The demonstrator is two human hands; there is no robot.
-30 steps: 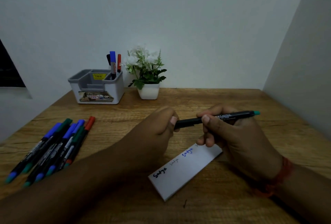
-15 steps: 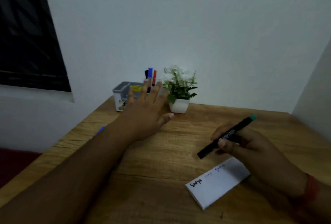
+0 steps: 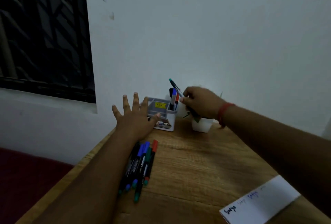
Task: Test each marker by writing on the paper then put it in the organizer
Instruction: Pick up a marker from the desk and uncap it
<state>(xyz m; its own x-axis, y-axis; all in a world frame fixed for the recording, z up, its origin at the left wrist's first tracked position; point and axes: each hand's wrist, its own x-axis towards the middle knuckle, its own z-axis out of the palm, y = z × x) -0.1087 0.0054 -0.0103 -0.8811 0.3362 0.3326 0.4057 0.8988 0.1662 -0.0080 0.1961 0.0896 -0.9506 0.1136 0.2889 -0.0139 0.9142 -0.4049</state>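
My right hand (image 3: 200,104) holds a black marker with a teal end (image 3: 174,86) just above the right compartment of the grey-and-white organizer (image 3: 161,116), where blue and red markers (image 3: 174,98) stand. My left hand (image 3: 135,118) reaches flat with spread fingers, its thumb against the organizer's front left. Several capped markers (image 3: 141,164) lie in a bunch on the wooden table beside my left forearm. The white paper (image 3: 259,200) with written words lies at the bottom right.
A white pot with a small plant (image 3: 202,124) stands right of the organizer, mostly behind my right hand. The table's left edge (image 3: 84,166) runs diagonally, with a dark red surface below. A dark window fills the upper left.
My right hand has carried the teal-ended marker from above the paper up to the organizer. My left hand has reached the organizer's front. The view has shifted left and upward.
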